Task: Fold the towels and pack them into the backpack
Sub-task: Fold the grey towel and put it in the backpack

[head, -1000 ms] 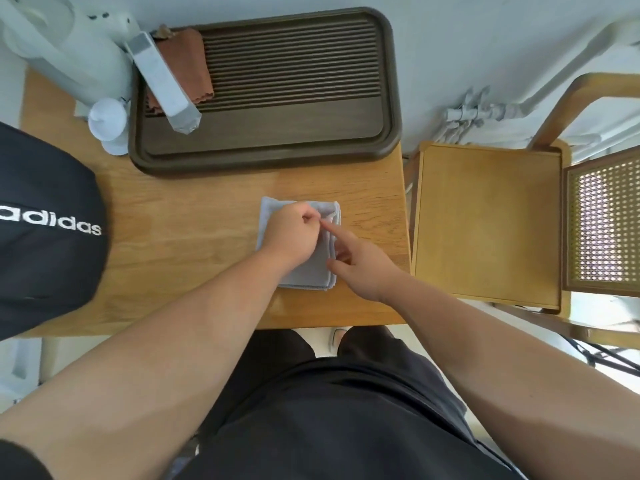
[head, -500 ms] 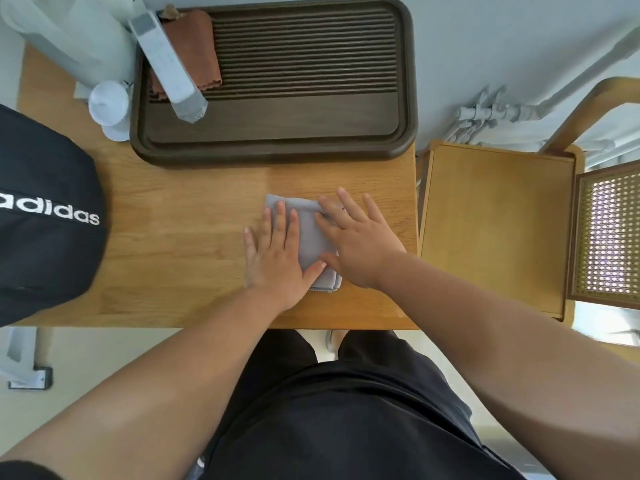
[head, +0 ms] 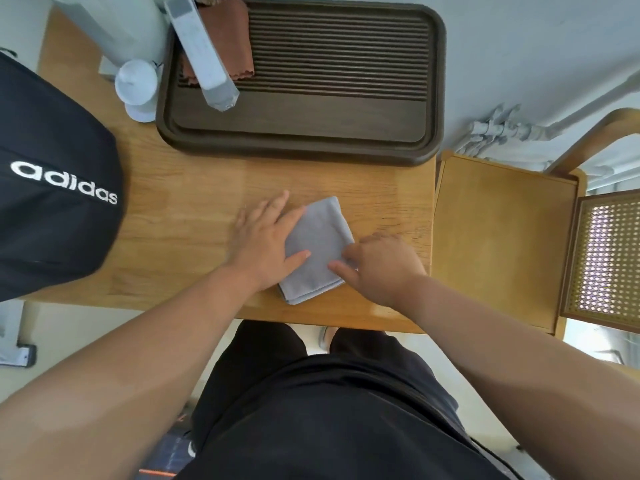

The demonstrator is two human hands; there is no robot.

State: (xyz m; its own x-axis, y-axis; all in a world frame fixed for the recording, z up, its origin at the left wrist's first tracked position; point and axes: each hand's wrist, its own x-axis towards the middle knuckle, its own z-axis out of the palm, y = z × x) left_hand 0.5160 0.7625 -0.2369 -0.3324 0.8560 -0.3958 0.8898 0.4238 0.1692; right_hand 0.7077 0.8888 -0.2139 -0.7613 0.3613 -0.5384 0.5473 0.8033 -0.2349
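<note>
A folded grey towel (head: 317, 244) lies skewed on the wooden table (head: 187, 216), near its front edge. My left hand (head: 263, 237) rests flat on the towel's left side, fingers straight. At the towel's right edge, my right hand (head: 377, 265) pinches the cloth between curled fingers and thumb. A black backpack (head: 52, 202) with white lettering sits at the table's left end. On the dark tray (head: 311, 140) at the back lies a folded brown towel (head: 228, 39), partly under a grey block.
A long grey block (head: 204, 57) leans across the tray's left end. A white cup-like object (head: 136, 84) and a pale appliance (head: 110, 26) stand at the back left. A wooden chair (head: 502, 237) stands close to the table's right edge.
Both hands were pressing flat on the towel. Now the towel is turned at an angle, my right hand has curled onto its right edge and my left has slid to its left side.
</note>
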